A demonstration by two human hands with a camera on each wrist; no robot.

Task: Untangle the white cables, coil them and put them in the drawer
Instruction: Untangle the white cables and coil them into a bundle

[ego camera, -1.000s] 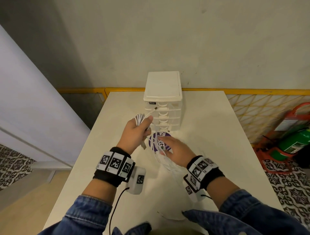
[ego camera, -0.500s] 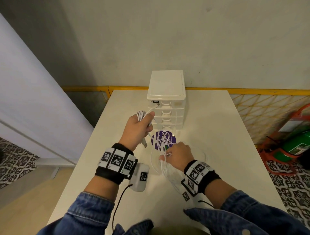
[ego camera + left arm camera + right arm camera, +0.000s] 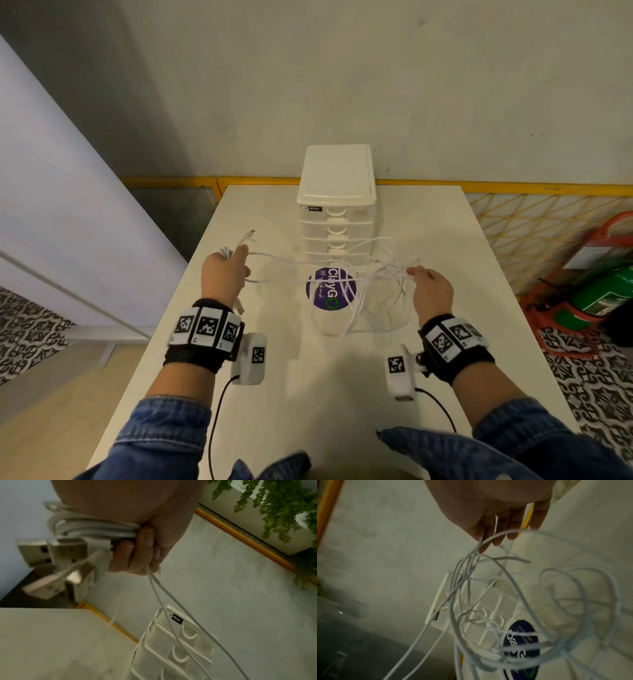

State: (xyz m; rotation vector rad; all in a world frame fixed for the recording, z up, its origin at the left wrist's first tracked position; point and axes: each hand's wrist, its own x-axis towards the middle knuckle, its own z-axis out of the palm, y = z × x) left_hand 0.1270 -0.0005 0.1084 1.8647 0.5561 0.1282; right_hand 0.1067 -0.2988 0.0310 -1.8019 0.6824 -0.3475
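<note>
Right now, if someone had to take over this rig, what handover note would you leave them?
Left hand grips a finished coil with USB plugs sticking out.
Right hand pinches the tangle; strands run taut between the hands above the purple-lidded tub.
Drawer unit stands behind on the table, all drawers closed.
Done: some cable coiled.
Left: free the tangle, coil the rest, open a drawer, stow.

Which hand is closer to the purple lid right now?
Left, narrowly. The left hand holds a coil off the purple lid's left side; the right hand pinches tangled cables farther off its right.
</note>
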